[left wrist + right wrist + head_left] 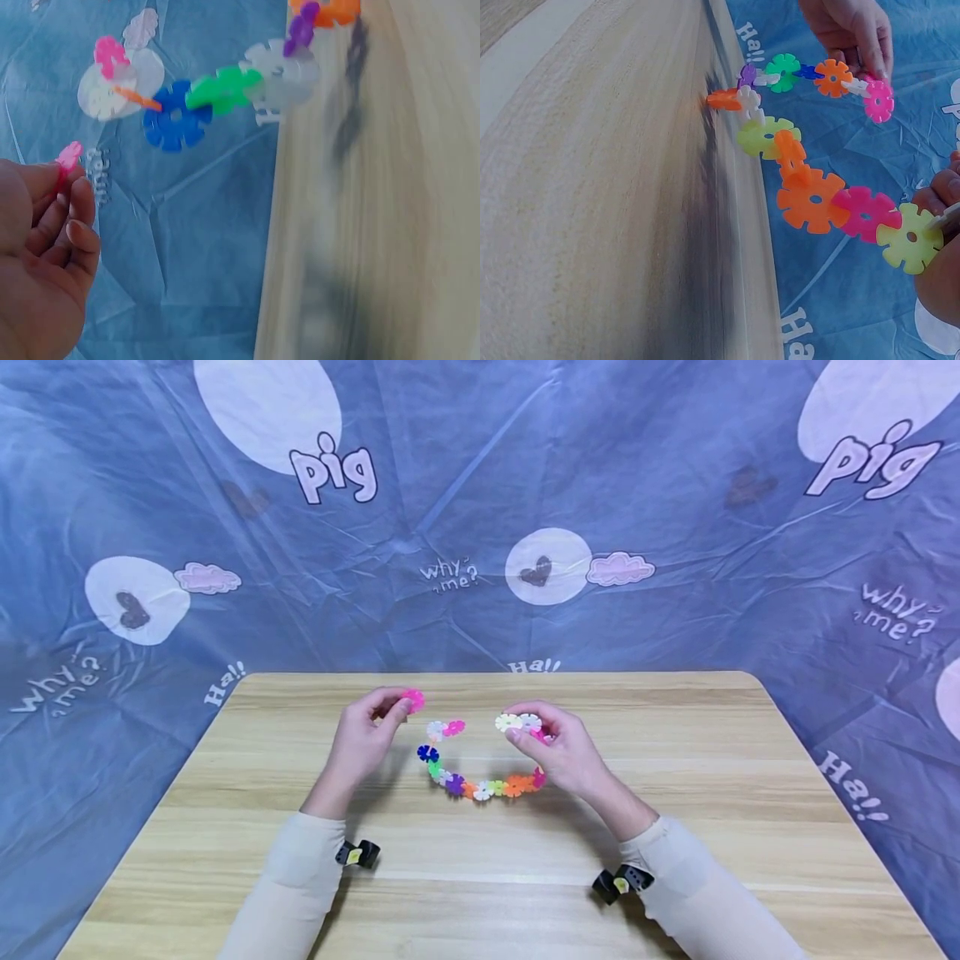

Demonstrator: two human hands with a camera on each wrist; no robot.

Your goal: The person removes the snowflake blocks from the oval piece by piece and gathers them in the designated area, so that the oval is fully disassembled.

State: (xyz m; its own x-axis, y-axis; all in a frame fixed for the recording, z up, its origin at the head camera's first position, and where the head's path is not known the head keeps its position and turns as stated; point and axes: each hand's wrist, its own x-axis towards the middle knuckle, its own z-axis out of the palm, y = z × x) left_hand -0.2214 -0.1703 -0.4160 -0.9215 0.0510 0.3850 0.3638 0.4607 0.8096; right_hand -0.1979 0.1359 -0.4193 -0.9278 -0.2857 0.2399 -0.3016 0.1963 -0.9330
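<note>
My left hand (362, 739) pinches a loose pink snowflake disc (416, 700) between thumb and fingertips. My right hand (567, 752) holds one end of a chain of notched plastic snowflake discs, with a pale yellow disc (507, 722) by the thumb. The chain hangs in a curve between both hands, with purple (455, 785), orange (515, 787), blue and green discs joined slot to slot. Its other end, a pink disc (455, 727) on a white disc (436, 729), is unheld, just right of and below the left hand's disc.
Under the hands is a wood-grain table (480, 893). A blue printed cloth (450, 460) stands behind it and along its sides. Each sleeve carries a small black wrist camera (358, 853). The chain's shadow falls on the tabletop.
</note>
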